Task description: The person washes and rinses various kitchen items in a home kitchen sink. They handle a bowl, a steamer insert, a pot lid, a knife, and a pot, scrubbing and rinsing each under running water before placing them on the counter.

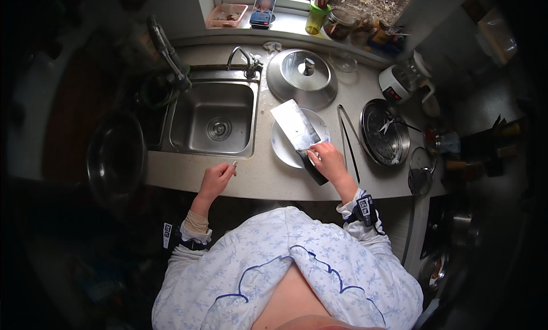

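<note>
A cleaver [295, 124] with a broad metal blade and a black handle lies slantwise across a white plate [278, 147]. My right hand [329, 161] is over the joint of blade and handle, fingers bent together. Whether its fingertips grip the cleaver or a small pale bit beside it, I cannot tell. My left hand [216, 179] is above the counter's front edge, just below the sink. Between its thumb and forefinger it pinches a small whitish piece [235, 164], too small to identify.
Left is a steel sink [214, 116] with a faucet [239, 52]. A domed steel lid [299, 90] stands behind the plate. Metal tongs [349, 137] and a perforated steel tray [383, 141] holding scissors [387, 125] lie right. A phone [262, 12] leans on the windowsill.
</note>
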`<state>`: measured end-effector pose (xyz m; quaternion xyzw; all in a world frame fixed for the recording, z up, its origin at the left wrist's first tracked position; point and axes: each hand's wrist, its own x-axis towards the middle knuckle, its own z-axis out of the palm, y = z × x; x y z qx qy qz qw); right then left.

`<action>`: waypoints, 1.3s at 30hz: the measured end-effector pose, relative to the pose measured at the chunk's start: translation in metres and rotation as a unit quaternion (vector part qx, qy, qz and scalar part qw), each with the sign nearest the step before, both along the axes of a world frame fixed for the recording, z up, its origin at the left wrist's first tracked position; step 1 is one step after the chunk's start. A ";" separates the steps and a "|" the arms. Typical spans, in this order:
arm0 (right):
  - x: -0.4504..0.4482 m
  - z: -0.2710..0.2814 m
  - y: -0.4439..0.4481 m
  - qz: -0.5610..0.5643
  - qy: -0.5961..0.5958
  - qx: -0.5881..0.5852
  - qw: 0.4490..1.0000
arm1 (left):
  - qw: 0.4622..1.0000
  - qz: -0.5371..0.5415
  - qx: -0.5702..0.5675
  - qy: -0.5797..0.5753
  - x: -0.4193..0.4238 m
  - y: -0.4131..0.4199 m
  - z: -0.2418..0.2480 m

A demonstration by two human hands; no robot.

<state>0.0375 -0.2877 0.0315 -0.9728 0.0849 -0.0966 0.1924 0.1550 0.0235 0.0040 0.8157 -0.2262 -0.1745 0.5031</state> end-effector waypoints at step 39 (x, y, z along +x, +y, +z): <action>0.005 -0.003 0.027 -0.055 0.076 -0.017 0.995 | 1.000 0.004 0.028 0.012 0.038 0.021 0.012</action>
